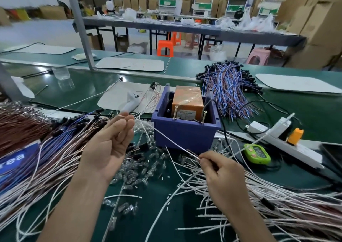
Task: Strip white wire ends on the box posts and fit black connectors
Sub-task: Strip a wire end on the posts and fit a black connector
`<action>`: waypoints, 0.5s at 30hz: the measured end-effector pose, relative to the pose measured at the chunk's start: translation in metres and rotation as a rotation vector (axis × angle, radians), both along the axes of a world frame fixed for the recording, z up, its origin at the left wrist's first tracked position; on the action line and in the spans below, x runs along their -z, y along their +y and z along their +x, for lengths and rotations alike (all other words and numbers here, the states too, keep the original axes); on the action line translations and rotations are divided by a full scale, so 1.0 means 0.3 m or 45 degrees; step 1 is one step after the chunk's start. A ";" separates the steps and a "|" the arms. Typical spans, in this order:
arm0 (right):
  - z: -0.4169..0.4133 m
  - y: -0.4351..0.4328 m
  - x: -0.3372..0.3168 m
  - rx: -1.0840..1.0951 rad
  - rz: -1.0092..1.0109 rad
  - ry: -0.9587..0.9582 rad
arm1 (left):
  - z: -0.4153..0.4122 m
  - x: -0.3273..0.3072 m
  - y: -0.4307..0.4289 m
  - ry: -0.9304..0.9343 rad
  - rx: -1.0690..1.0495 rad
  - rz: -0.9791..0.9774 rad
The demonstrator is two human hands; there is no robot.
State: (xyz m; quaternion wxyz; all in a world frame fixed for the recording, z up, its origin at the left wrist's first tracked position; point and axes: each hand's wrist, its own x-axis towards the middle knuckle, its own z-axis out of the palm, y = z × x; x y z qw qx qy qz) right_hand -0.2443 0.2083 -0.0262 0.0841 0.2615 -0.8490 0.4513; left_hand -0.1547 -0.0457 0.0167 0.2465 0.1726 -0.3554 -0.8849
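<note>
A purple box (185, 132) stands at the table's middle with an orange block (187, 101) inside and two brass screw posts (175, 112) at its front rim. A white wire (166, 137) runs between my hands, in front of the box. My left hand (112, 141), palm up, pinches one wire end at its fingertips. My right hand (222, 169) pinches the other stretch of the wire, low and to the right of the box. Loose white wires (277, 210) lie at the right. Black connectors (138, 154) are scattered among clear pieces below the box.
Bundles of brown and blue wires (55, 136) with black ends cover the left. More blue wires (229, 86) lie behind the box. A power strip (288, 141), a green timer (257, 153) and an orange plug (296, 134) sit at the right. A white tool (130, 102) lies on a mat.
</note>
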 end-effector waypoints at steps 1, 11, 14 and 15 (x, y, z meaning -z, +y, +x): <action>0.001 0.001 -0.001 0.002 0.001 -0.013 | -0.003 0.002 0.000 -0.014 -0.009 -0.038; -0.011 0.019 -0.021 0.207 -0.101 0.022 | -0.037 0.052 -0.044 -0.024 0.294 -0.176; -0.015 0.031 -0.038 0.279 -0.217 0.054 | -0.062 0.077 -0.023 -0.084 0.280 -0.125; -0.015 0.031 -0.046 0.273 -0.253 0.065 | -0.073 0.086 -0.018 -0.131 0.241 -0.157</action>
